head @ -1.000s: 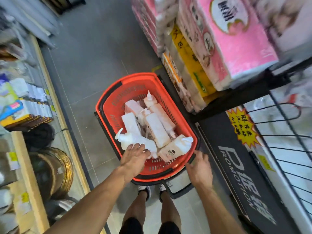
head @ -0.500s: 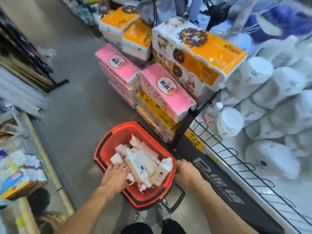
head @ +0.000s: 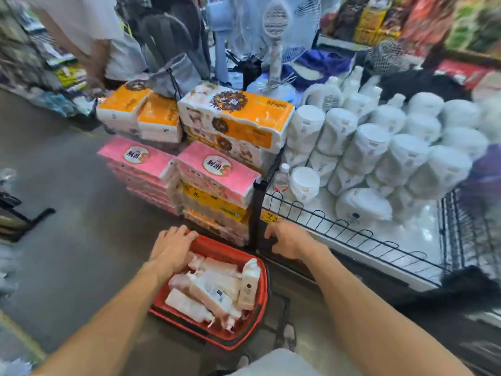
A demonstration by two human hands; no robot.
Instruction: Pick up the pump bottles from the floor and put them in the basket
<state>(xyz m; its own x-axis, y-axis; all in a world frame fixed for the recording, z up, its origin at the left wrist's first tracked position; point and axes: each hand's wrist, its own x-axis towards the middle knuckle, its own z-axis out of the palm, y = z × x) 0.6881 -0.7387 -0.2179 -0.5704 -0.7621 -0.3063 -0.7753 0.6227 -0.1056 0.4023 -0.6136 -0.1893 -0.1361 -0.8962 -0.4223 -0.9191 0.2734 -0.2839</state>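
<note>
The red basket [head: 244,336] holds a pile of pump bottles [head: 214,290]; none shows on the floor [head: 76,256] beside it. Left hand [head: 173,246] and right hand [head: 288,241] hover spread, empty.

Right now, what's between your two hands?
In the head view, between the left hand and right hand lie the far rim of the red basket and the black shelf post beside it.
</note>
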